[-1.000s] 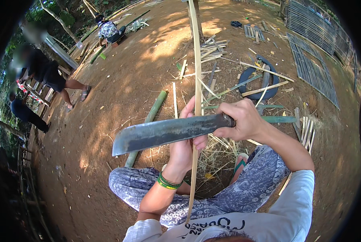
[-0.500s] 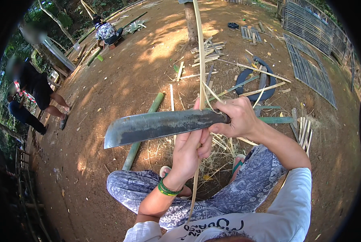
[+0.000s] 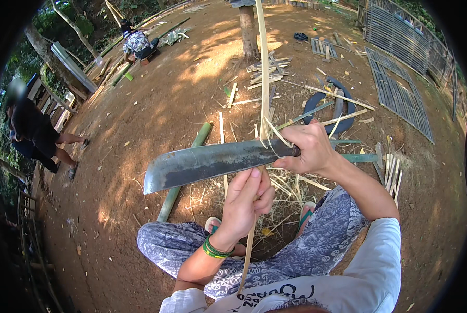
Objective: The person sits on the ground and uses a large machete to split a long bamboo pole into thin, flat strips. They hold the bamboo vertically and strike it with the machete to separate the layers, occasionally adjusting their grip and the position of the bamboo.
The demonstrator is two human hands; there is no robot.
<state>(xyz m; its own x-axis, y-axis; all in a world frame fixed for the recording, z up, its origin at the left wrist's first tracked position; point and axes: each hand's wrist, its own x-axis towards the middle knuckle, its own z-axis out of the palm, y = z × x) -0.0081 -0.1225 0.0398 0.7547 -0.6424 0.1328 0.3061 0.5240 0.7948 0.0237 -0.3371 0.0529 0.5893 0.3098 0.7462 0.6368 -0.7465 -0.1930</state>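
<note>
A machete lies nearly level across the middle of the view, its broad dark blade pointing left. My right hand is wrapped round its handle. A long pale bamboo strip runs upright past the blade near the handle, from the top of the view down toward my lap. Just below the blade, my left hand closes on this strip, thumb on top. Thin curled shavings hang at the blade beside my right hand. Behind the blade, part of the strip is hidden.
A green bamboo pole lies left of my feet. Shavings litter the ground between them. Ahead are split bamboo pieces, a black rubber ring and a tree trunk. A slatted bamboo panel lies at right. People are at far left.
My left hand has slid down the strip; its fingers, earlier reaching behind and above the blade, are now below it. The machete has shifted slightly right. At far left, a standing person has moved.
</note>
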